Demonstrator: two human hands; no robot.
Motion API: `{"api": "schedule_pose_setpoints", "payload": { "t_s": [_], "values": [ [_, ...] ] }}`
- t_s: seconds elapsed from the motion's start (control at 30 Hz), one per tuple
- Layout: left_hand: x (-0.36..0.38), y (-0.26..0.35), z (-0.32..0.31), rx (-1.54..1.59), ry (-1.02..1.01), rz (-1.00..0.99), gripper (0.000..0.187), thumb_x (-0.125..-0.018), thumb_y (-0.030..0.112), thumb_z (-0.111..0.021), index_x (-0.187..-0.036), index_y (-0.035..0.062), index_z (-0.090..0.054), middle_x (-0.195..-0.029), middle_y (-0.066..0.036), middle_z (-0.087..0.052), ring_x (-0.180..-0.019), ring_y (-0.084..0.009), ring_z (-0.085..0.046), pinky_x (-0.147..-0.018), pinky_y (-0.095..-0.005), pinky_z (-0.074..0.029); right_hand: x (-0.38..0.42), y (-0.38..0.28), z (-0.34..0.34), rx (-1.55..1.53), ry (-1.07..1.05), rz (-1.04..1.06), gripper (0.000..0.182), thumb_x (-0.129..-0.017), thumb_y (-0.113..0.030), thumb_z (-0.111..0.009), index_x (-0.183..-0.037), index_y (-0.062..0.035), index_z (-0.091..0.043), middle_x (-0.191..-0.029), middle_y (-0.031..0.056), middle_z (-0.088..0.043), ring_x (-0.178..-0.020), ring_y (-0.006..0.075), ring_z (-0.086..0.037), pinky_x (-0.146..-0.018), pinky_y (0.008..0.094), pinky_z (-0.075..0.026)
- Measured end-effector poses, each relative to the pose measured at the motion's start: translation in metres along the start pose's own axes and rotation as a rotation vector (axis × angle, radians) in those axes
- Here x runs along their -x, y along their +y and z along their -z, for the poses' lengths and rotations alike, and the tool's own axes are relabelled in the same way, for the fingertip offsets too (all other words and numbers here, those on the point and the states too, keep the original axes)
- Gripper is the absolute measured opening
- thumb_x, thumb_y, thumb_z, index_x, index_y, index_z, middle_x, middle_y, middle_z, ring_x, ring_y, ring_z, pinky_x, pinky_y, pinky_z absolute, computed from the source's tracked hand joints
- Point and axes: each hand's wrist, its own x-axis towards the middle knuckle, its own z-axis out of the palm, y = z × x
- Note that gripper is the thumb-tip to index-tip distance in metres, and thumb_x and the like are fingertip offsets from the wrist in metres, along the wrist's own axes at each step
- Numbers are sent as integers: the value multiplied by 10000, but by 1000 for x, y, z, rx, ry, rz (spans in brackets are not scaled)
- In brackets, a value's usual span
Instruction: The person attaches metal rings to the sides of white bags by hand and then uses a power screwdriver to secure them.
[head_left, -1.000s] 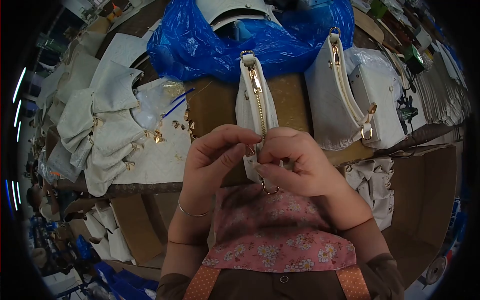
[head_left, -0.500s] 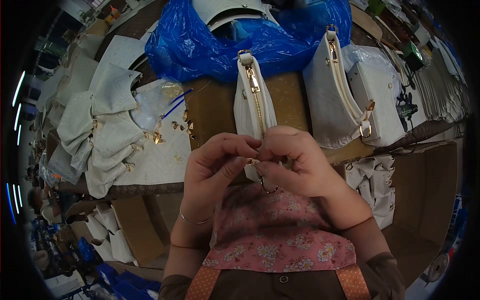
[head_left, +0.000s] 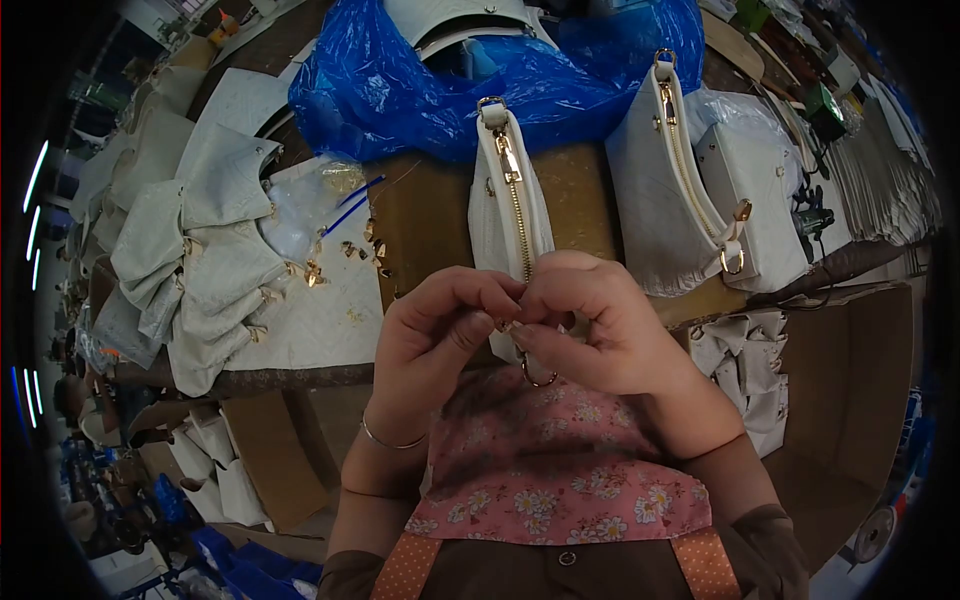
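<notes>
Both our hands, the left hand (head_left: pixel 425 325) and the right hand (head_left: pixel 600 325), come together at the fingertips over the near half of a slim white handbag (head_left: pixel 488 225). Its long axis runs away from us, and our fingers sit across that line: the gold zip (head_left: pixel 521 225) stretches out beyond the fingertips, the zip pull (head_left: pixel 512 168) well ahead of them, while a gold ring (head_left: pixel 538 379) shows on our side of them. Our right hand is the nearer to that ring, its thumb just beyond it; the left reaches in from the bag's left edge. On each hand, thumb and forefinger curl toward one another as if to pinch, but they hide what lies between, and we cannot tell whether either grips anything. Well to the left of the left fingers, small gold fittings (head_left: pixel 313 273) lie loose on a white sheet (head_left: pixel 318 332). To the right of the right fingers, a second white handbag (head_left: pixel 640 205) stands apart from both hands.
</notes>
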Motion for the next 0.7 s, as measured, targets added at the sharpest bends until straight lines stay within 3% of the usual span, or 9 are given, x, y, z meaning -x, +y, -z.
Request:
{"api": "schedule_pose_setpoints", "payload": {
  "t_s": [0.13,0.2,0.6,0.7],
  "values": [
    [-1,-1,-2,74,7,17,104,-889,-32,-505,-967,-29,-573,-1077,-99,-583,-988,-137,-552,-896,-273,-428,0,0,0,15,11,-7,73,-705,-33,-635,-686,-21,-566,-657,43,-520,-601,155,-482,-519,269,-367],
    [-2,0,-2,70,-14,15,101,-890,-31,-504,-966,-25,-571,-1079,-101,-584,-980,-135,-556,-896,-272,-428,0,-3,2,29,-7,-49,97,-714,-51,-668,-694,-16,-580,-669,81,-536,-614,220,-540,-537,306,-419],
    [-4,-3,-3,36,-15,24,89,-898,-21,-502,-958,-13,-568,-1077,-95,-581,-986,-127,-544,-898,-270,-425,4,0,-4,29,83,6,78,-725,-17,-635,-695,-16,-563,-670,97,-517,-597,241,-532,-521,321,-400],
    [-3,-3,-4,3,-6,-6,89,-902,-17,-500,-958,-12,-568,-1076,-92,-574,-985,-130,-547,-894,-271,-427,3,-3,-2,38,52,-11,60,-734,-18,-629,-714,3,-576,-683,71,-517,-647,173,-519,-548,281,-382]
  ]
}}
